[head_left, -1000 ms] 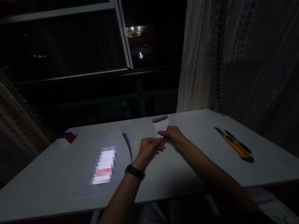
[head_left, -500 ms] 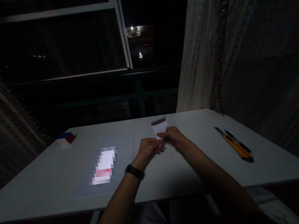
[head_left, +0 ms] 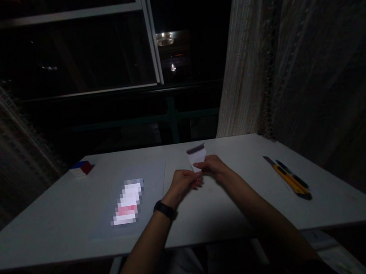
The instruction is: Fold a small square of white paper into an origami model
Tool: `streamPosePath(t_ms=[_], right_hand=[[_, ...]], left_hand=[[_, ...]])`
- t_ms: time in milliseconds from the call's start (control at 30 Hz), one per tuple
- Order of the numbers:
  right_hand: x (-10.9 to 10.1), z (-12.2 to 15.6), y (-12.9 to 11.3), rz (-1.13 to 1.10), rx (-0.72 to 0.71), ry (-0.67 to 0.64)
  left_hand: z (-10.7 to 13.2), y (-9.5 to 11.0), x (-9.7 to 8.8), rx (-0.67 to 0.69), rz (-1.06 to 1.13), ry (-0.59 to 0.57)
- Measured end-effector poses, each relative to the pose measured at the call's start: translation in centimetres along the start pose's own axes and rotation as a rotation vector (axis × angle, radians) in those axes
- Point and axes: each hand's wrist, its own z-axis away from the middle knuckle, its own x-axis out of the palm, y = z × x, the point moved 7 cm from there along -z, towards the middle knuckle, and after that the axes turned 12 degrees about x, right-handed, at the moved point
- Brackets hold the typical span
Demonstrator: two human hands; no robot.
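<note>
A small piece of folded white paper [head_left: 197, 155] is held up over the middle of the white table, its darker top edge bent over like a flap. My right hand [head_left: 213, 167] pinches it from the right side, thumb across the front. At its lower end, the fingers of my left hand [head_left: 183, 183] close on the bottom of the paper; part of that grip is hidden. A dark watch band [head_left: 164, 210] circles my left wrist.
A lit phone [head_left: 128, 202], its screen blurred, lies on a pale sheet [head_left: 157, 181] at left. Farther left sits a red, white and blue cube [head_left: 81, 169]. At right lie a yellow utility knife [head_left: 290, 180] and a dark pen [head_left: 292, 174]. Curtains [head_left: 233, 57] hang beyond the table [head_left: 335, 202].
Both hands keep hold of the paper in nearly the same place. The whole view has shifted very slightly, and the paper appears a touch farther right.
</note>
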Motion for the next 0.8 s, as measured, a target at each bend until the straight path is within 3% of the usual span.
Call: streamPosePath(t_ms=[200, 333, 667, 800], right_hand=[[-0.1, 0.4, -0.5, 0.013, -0.026, 0.038], [0.2, 0.6, -0.8, 0.022, -0.051, 0.023], [0.0, 1.4, -0.9, -0.036, -0.043, 0.079], [0.0, 1.4, -1.0, -0.028, -0.035, 0.082]], left_hand=[[0.0, -0.4, 0.2, -0.02, -0.095, -0.078], [0.0, 0.0, 0.4, 0.011, -0.125, -0.055], [0.3, 0.8, 0.0, 0.17, -0.292, -0.045], [0.6, 1.9, -0.3, 0.301, -0.496, -0.021]])
